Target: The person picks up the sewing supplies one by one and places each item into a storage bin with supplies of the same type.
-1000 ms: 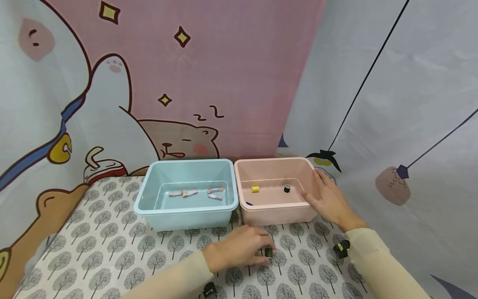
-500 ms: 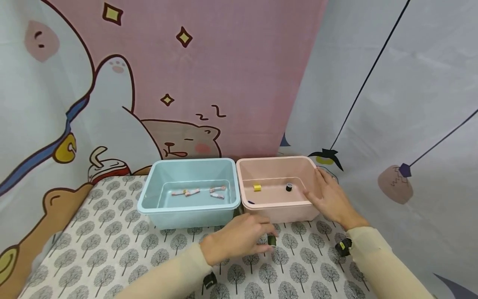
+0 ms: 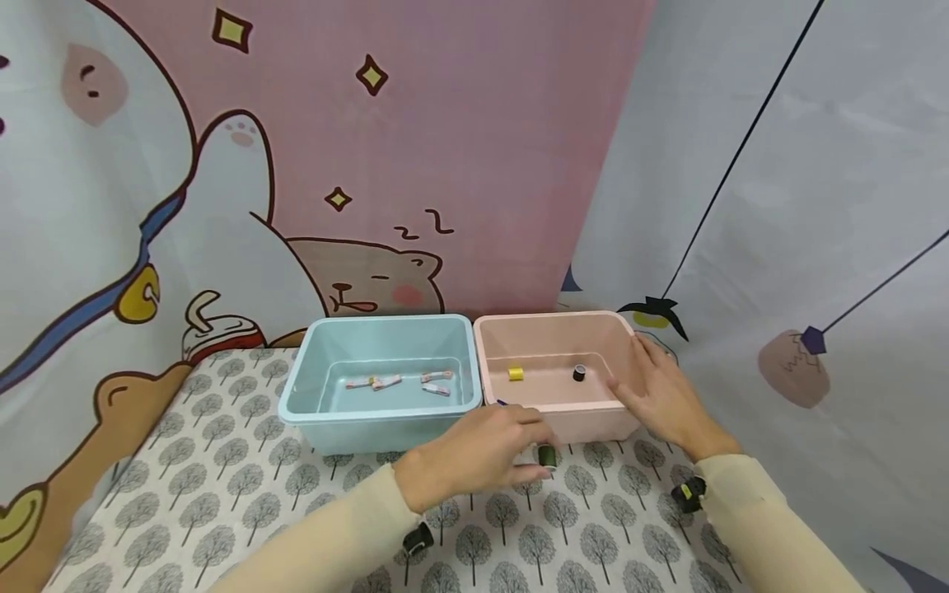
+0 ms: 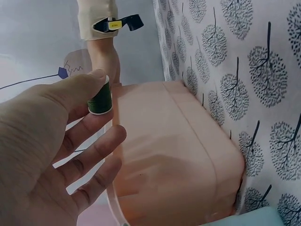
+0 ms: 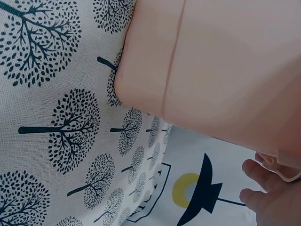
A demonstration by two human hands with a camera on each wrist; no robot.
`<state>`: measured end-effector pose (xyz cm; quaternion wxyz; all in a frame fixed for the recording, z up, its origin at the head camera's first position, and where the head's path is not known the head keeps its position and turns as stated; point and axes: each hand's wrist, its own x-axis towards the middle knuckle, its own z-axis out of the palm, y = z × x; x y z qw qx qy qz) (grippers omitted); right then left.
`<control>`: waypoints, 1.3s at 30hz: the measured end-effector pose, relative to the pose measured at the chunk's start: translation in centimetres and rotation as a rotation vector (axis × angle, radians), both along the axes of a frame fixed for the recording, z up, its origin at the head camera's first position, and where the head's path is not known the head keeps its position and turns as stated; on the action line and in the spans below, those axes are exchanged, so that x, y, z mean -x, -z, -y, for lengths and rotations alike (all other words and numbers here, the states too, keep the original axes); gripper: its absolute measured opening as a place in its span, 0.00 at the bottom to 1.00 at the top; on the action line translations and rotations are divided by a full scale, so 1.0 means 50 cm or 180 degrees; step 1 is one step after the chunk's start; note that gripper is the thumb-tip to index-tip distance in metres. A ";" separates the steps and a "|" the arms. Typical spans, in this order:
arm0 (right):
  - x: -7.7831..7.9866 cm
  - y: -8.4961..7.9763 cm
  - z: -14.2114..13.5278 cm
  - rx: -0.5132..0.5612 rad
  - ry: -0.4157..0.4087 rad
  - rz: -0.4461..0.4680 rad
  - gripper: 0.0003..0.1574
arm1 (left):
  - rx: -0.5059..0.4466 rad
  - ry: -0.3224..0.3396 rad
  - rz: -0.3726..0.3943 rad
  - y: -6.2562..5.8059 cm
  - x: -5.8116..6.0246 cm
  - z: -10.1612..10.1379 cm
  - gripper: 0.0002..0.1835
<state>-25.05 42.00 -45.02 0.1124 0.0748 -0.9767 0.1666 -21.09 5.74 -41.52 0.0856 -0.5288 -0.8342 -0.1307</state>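
Observation:
My left hand pinches a green thread spool between thumb and index finger, its other fingers spread in the left wrist view. It hangs just in front of the pink bin, overlapping its front wall in the head view. At that bin's right side, my right hand holds the rim, with the thumb towards the inside and the fingers along the outer edge. Inside the pink bin lie a yellow spool, a black spool and a dark blue piece, mostly hidden behind the front rim.
Beside the pink bin on the left stands a light blue bin with several small pale, patterned strips in it. Both sit on a tree-print tablecloth. A cartoon-printed curtain hangs right behind them.
My left hand has risen towards the pink bin's front rim with the green thread spool still pinched. The right hand keeps its place on the rim. The head view has shifted slightly.

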 end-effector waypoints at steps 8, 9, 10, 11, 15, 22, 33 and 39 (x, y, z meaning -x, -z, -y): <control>-0.005 -0.001 -0.002 -0.0024 0.0014 -0.0059 0.65 | -0.0120 0.0039 -0.0043 -0.025 0.002 -0.004 0.19; -0.004 -0.002 -0.002 -0.0024 0.0018 -0.0050 0.66 | -0.0146 0.0049 -0.0059 -0.029 0.004 -0.004 0.19; -0.003 -0.001 -0.001 -0.0034 0.0019 -0.0036 0.66 | -0.0171 0.0050 -0.0065 -0.033 0.005 -0.004 0.19; -0.003 0.001 -0.001 -0.0035 0.0022 -0.0038 0.66 | -0.0189 0.0050 -0.0066 -0.037 0.007 -0.004 0.20; 0.000 0.006 -0.003 -0.0041 0.0032 -0.0066 0.65 | -0.0219 0.0010 -0.0056 -0.050 0.016 -0.002 0.20; 0.001 0.003 -0.003 -0.0045 0.0012 -0.0033 0.65 | -0.0277 -0.0106 -0.0094 -0.054 0.037 0.005 0.21; 0.000 0.003 -0.001 -0.0030 0.0015 -0.0009 0.65 | -0.0504 -0.0124 -0.0092 -0.068 0.081 0.019 0.18; 0.001 0.002 0.000 -0.0026 0.0005 0.0010 0.65 | -0.0483 -0.0273 0.0162 -0.079 0.114 0.025 0.18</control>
